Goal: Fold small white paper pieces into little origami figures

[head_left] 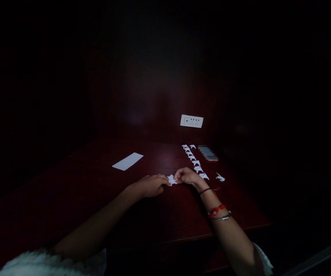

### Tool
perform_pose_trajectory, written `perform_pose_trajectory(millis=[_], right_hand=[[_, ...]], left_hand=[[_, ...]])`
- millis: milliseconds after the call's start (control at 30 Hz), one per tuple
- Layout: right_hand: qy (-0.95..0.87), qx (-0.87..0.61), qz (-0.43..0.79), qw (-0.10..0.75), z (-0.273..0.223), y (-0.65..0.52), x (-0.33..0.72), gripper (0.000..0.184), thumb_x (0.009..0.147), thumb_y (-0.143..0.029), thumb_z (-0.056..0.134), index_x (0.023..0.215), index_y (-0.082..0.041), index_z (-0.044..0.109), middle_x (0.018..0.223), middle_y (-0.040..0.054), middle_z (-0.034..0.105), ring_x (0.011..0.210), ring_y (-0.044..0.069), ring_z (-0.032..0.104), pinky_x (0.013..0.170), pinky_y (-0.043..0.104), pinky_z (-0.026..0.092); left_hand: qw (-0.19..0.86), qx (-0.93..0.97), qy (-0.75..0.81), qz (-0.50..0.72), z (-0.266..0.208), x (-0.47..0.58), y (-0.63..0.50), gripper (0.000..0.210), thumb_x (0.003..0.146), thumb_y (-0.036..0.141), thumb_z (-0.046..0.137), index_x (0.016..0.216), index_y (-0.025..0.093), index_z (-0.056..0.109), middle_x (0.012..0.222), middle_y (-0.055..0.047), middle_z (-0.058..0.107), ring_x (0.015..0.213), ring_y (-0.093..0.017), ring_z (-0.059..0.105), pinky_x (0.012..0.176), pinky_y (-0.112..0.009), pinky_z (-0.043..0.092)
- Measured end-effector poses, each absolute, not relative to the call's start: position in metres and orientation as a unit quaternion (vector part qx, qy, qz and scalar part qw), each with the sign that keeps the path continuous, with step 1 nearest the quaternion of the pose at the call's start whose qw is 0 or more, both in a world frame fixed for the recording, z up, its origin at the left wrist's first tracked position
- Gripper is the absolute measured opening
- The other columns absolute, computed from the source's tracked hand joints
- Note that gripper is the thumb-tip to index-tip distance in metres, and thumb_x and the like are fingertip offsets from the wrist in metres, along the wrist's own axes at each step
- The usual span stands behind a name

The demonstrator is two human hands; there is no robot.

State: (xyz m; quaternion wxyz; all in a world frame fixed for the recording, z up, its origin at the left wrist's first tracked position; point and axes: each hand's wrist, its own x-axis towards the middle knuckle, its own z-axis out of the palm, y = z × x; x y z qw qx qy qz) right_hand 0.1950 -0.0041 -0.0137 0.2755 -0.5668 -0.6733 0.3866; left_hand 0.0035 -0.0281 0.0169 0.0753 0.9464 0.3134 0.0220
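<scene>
Markings on the wall socket [192, 121], a white plate with dark holes, are too small to read; the screen of the phone [207, 152] shows only as coarse blocks, so any writing on it cannot be made out. Both hands meet at a small white paper piece [171, 179], which lies near the middle of the dark red table [96, 203]. The left hand [152, 186] is partly bent, its fingers close together and their tips at the piece's left edge (whether they grip it or merely press it down, one cannot tell). The right hand [187, 176] is curled, with thumb and forefinger pinching the piece's right side. On the right forearm are a red band [217, 210] and a metal bangle [223, 217]. Just beyond the right hand, a slanting row of folded papers [196, 163] runs toward the wall; the phone lies to the right of its far end. A crumpled scrap [220, 177] rests right of the near end. A flat white sheet [128, 161] lies apart, beyond the left hand.
</scene>
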Motion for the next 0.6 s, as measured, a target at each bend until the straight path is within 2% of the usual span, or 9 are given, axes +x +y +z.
perform_pose_trajectory(millis=[233,367,467,600], right_hand=[[-0.678,-0.544,0.411,0.273,-0.010,-0.008,0.198,0.017,0.051,-0.001,0.052,0.063,-0.011,0.058,0.055,-0.0035,0.049,0.049,0.004,0.041,0.049,0.015,0.033],[-0.658,-0.517,0.448,0.315,-0.009,-0.010,0.199,0.025,0.056,-0.004,0.049,0.077,-0.013,0.058,0.059,-0.0034,0.050,0.047,0.003,0.039,0.044,0.014,0.030],[-0.633,-0.546,0.427,0.346,-0.011,-0.007,0.196,0.024,0.061,-0.010,0.049,0.083,-0.012,0.056,0.058,-0.0027,0.050,0.045,0.003,0.037,0.042,0.014,0.029],[-0.625,-0.571,0.387,0.366,-0.020,0.003,0.192,0.024,0.057,-0.010,0.054,0.081,-0.010,0.057,0.062,-0.0013,0.053,0.050,0.004,0.042,0.050,0.015,0.035]], left_hand=[[0.077,0.949,0.303,0.047,0.010,0.000,-0.023,0.042,0.071,0.011,0.034,0.105,0.033,0.046,0.117,0.004,0.041,0.107,-0.018,0.036,0.085,-0.035,0.031],[0.066,0.957,0.276,0.059,0.007,-0.002,-0.019,0.044,0.070,0.009,0.034,0.105,0.033,0.046,0.117,0.004,0.040,0.107,-0.017,0.035,0.085,-0.034,0.030],[0.059,0.960,0.264,0.073,0.007,-0.001,-0.019,0.044,0.070,0.008,0.034,0.104,0.031,0.047,0.117,0.003,0.039,0.105,-0.016,0.036,0.085,-0.031,0.030],[0.060,0.961,0.259,0.076,0.007,0.000,-0.018,0.044,0.070,0.007,0.034,0.105,0.030,0.047,0.116,0.002,0.039,0.104,-0.015,0.037,0.085,-0.029,0.029]])
